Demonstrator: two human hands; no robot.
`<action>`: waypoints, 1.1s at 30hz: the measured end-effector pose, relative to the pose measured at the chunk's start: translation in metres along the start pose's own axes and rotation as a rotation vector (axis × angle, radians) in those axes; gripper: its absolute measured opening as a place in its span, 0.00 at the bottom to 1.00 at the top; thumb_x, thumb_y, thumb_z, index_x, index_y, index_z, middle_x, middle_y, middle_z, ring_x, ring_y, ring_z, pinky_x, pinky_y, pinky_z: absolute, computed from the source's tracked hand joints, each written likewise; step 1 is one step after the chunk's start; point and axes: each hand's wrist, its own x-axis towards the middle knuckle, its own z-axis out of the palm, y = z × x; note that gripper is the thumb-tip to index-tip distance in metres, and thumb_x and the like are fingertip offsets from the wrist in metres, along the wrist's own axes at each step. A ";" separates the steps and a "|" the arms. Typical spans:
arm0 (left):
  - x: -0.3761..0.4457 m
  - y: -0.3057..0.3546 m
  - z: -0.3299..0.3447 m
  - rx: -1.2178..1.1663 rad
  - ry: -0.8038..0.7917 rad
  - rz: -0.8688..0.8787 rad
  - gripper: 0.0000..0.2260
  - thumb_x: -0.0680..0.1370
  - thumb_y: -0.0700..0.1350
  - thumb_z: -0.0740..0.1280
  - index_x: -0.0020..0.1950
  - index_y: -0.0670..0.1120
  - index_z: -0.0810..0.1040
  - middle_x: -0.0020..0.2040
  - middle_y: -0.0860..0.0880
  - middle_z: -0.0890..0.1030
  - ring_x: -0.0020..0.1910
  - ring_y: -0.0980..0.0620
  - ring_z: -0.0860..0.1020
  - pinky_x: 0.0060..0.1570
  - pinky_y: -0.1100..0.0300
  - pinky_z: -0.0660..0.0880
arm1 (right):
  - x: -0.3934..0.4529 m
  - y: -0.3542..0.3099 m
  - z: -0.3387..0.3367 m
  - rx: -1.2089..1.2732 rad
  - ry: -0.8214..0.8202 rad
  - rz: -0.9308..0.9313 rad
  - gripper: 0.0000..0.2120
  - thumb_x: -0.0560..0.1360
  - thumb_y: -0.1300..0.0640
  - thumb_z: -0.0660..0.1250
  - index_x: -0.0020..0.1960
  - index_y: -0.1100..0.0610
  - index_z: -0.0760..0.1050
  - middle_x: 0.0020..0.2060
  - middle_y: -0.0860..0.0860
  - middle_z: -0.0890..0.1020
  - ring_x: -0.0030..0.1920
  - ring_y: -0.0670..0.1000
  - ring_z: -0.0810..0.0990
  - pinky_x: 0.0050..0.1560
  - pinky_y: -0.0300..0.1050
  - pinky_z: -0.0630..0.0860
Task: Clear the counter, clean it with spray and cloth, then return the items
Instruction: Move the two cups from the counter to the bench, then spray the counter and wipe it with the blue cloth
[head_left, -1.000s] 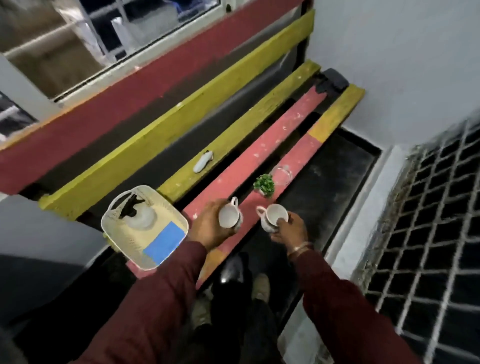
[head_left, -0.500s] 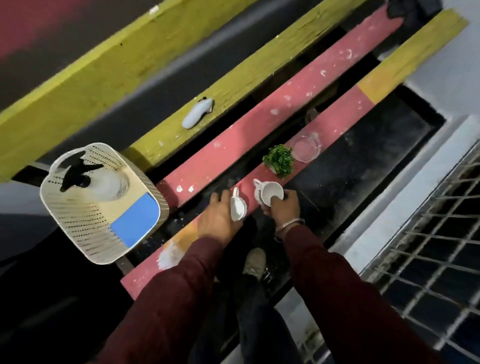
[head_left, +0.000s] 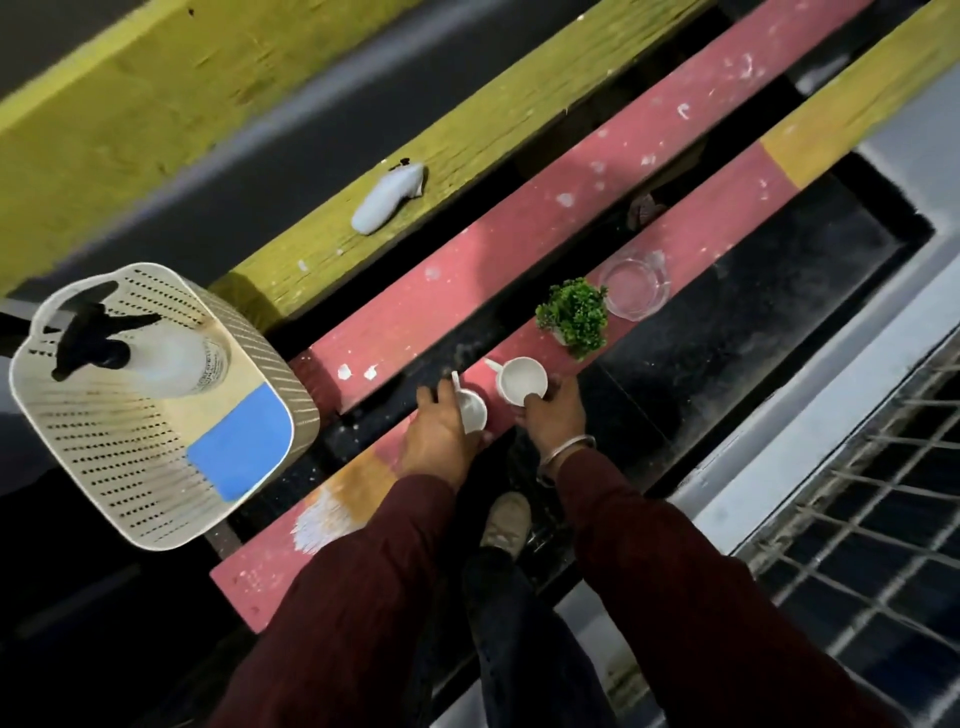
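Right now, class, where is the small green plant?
In the head view, the small green plant stands on the nearest red plank, between the clear glass dish and the white cup in the right hand.

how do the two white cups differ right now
The left cup is gripped from its side by the left hand, which hides part of it; the right cup is held at its near rim by the right hand, its mouth fully in view. The right cup sits nearer the small green plant. Both are white, handled and on the red plank.
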 end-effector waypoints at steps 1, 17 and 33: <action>0.000 0.000 -0.001 -0.002 -0.001 -0.004 0.34 0.72 0.51 0.78 0.71 0.42 0.65 0.64 0.39 0.69 0.53 0.34 0.79 0.48 0.47 0.76 | 0.000 -0.001 0.000 -0.018 0.007 0.002 0.19 0.58 0.47 0.62 0.49 0.46 0.69 0.49 0.54 0.81 0.49 0.61 0.82 0.51 0.62 0.78; -0.097 -0.010 -0.163 0.054 0.367 0.109 0.24 0.76 0.49 0.69 0.70 0.42 0.73 0.64 0.40 0.73 0.59 0.35 0.76 0.54 0.44 0.77 | -0.163 -0.141 -0.044 -0.397 -0.010 -0.617 0.12 0.70 0.62 0.65 0.53 0.63 0.74 0.49 0.60 0.78 0.52 0.61 0.75 0.53 0.51 0.71; -0.238 -0.181 -0.340 -0.068 0.550 -0.093 0.18 0.76 0.49 0.71 0.63 0.42 0.79 0.63 0.41 0.75 0.64 0.38 0.74 0.63 0.48 0.72 | -0.359 -0.202 0.061 -0.623 -0.295 -0.834 0.17 0.70 0.61 0.66 0.59 0.61 0.74 0.55 0.60 0.76 0.55 0.60 0.76 0.56 0.47 0.69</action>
